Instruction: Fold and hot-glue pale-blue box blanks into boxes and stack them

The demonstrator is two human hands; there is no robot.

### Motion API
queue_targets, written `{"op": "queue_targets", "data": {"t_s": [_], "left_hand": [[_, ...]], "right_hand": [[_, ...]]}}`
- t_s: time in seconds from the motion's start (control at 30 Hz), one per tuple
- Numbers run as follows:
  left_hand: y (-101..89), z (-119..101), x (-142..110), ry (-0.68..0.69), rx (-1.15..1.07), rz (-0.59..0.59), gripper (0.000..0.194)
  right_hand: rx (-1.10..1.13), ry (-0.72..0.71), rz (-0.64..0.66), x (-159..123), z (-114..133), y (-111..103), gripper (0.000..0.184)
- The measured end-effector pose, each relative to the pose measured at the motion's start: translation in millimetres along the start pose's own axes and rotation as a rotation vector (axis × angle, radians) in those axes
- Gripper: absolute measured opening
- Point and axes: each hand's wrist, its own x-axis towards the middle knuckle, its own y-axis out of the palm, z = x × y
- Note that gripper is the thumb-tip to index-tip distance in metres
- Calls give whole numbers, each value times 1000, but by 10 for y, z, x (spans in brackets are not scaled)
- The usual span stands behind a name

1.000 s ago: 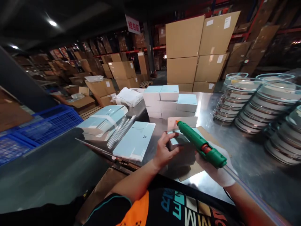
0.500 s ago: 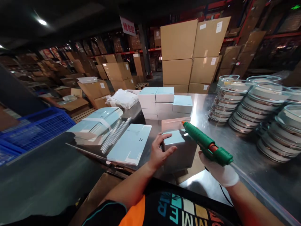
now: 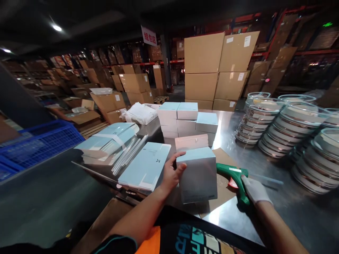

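Observation:
My left hand (image 3: 171, 173) grips the left side of a pale blue and white box (image 3: 198, 176), its fingers bent round the top edge and the thumb on the near face. The box's pinkish flap (image 3: 192, 141) stands raised at the far side. To the right, my right hand (image 3: 255, 190), in a white glove, holds a green hot glue gun (image 3: 230, 170) by the back of its handle. The gun is low over a brown cardboard sheet (image 3: 224, 188), its nozzle hidden behind the box. A translucent glue stick (image 3: 267, 179) sticks out of its rear.
Closed pale blue boxes (image 3: 168, 118) are stacked beyond. Flat blue box sheets (image 3: 148, 164) and a strapped bundle (image 3: 108, 141) lie left. Several stacks of clear-lidded round containers (image 3: 278, 130) stand right. A white basket (image 3: 144, 114) sits at the table's far left.
The glue gun has left the flap and moved right and down beside the box, turning over. The box has tilted, showing more of its near face, with my left hand still on it.

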Motion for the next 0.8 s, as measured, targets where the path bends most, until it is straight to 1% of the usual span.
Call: {"op": "queue_targets", "data": {"t_s": [0.03,0.07,0.1,0.13,0.17,0.2,0.23,0.27,0.3,0.33,0.4,0.43,0.47,0.5,0.57,0.6,0.63,0.67,0.7,0.73,0.77,0.8], "left_hand": [[-22,10,4,12,5,-1,87],[-36,21,8,26,11,0,87],[-41,33,13,41,17,3,87],[-34,47,16,56,21,7,86],[-16,61,19,73,28,18,85],[7,78,20,94,39,37,84],[33,98,19,119,55,62,84],[54,120,16,144,76,90,83],[65,146,12,163,98,118,82],[61,176,7,176,121,146,80],[7,243,-5,195,167,190,78],[-37,279,-13,209,187,207,77],[-86,314,-22,230,205,223,75],[-131,347,-34,260,220,236,73],[-188,401,-60,338,233,241,67],[-194,422,-70,374,223,225,63],[-186,439,-76,397,194,197,58],[-169,452,-75,412,141,159,55],[-149,460,-66,425,71,117,52],[-131,463,-49,442,-5,83,52],[-120,461,-26,467,-69,69,52],[-120,451,2,503,-105,80,51]], "right_hand": [[-134,-49,-81,6,-28,-21,34],[-186,-87,-138,-14,-15,-28,31],[-139,-131,-160,-61,42,-13,31],[-4,-199,-138,-127,139,25,35],[158,-278,-92,-203,270,85,46],[339,-341,14,-282,423,164,60],[494,-373,150,-353,584,252,73],[555,-396,232,-413,738,343,79],[592,-412,309,-459,872,427,77],[590,-421,365,-491,975,499,69],[529,-448,415,-522,1070,594,51],[494,-472,432,-524,1063,619,46],[469,-502,444,-519,1027,630,45],[461,-544,458,-507,970,632,48],[463,-656,509,-466,831,623,62],[453,-718,521,-440,762,618,70],[426,-788,514,-413,702,615,77],[391,-869,491,-388,652,617,79],[358,-955,461,-368,615,622,75],[339,-1034,434,-356,590,629,66],[336,-1107,418,-353,577,638,54],[340,-1168,415,-362,575,647,44]]}}
